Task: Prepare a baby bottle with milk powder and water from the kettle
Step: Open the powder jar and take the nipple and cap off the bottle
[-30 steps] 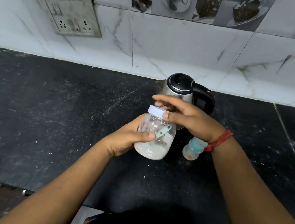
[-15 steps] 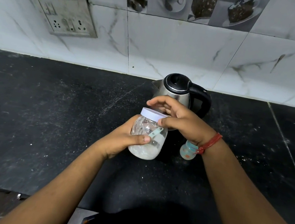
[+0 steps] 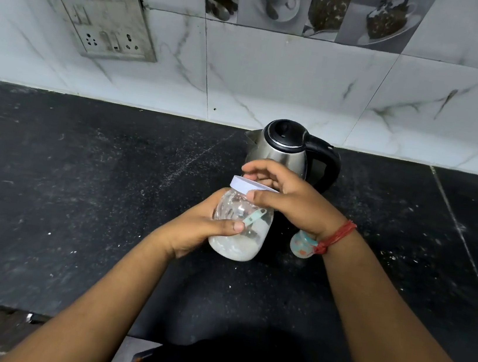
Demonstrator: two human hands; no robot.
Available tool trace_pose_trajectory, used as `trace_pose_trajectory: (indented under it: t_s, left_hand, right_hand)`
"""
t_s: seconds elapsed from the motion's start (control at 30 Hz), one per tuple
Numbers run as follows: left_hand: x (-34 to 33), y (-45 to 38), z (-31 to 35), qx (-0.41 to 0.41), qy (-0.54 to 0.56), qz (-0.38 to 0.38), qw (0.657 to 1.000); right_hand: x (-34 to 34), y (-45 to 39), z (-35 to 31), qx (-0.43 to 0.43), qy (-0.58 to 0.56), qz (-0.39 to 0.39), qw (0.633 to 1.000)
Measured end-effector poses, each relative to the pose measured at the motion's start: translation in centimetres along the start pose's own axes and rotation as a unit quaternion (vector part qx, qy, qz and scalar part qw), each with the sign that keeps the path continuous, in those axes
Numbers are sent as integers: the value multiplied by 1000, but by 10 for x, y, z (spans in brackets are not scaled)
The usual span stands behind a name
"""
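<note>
A clear jar [image 3: 240,227] is held above the dark surface [image 3: 77,188], tilted slightly, with white powder gathered in its lower part and a pale green scoop [image 3: 254,216] seen through the wall. The jar's body is gripped by the left hand [image 3: 200,230], the thumb laid across the front. The white lid [image 3: 250,186] is grasped from above by the right hand [image 3: 287,200], its fingers curled round the rim. A red thread [image 3: 335,237] is worn on the right wrist. Just beyond that wrist, a small baby bottle [image 3: 301,244] with a blue top is partly hidden. Farther back, a steel kettle [image 3: 282,150] with a black handle is set near the tiled wall [image 3: 276,78], where a socket plate [image 3: 106,24] is mounted at the left.
</note>
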State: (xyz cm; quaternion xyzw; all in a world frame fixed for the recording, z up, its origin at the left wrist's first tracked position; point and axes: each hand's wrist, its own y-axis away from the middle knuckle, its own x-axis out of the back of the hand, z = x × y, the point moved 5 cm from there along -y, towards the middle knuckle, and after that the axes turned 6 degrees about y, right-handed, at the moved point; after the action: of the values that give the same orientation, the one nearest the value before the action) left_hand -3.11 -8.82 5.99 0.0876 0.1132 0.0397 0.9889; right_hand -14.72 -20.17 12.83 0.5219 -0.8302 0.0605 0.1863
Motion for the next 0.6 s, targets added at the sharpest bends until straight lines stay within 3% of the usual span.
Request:
trace_pose_trajectory:
  t_s: [0.07, 0.13, 0.27, 0.43, 0.5, 0.6]
  left_hand:
    - [-2, 2, 0, 10, 33, -13, 999]
    - [-4, 3, -1, 11, 46, -18, 999]
    - [-2, 5, 1, 13, 10, 0, 1000]
    - [-5, 6, 3, 12, -47, 16, 999]
    - [-3, 6, 1, 6, -41, 27, 999]
    - [4, 5, -1, -8, -18, 56, 998]
  right_hand:
    - [-1, 2, -3, 22, -79, -20, 996]
    - [0, 3, -4, 35, -76, -15, 996]
    - [10, 3, 0, -5, 8, 38, 999]
    - [4, 1, 7, -41, 148, 4, 988]
    - [3, 0, 6, -13, 105, 52, 993]
    - [14, 2, 5, 17, -99, 197, 975]
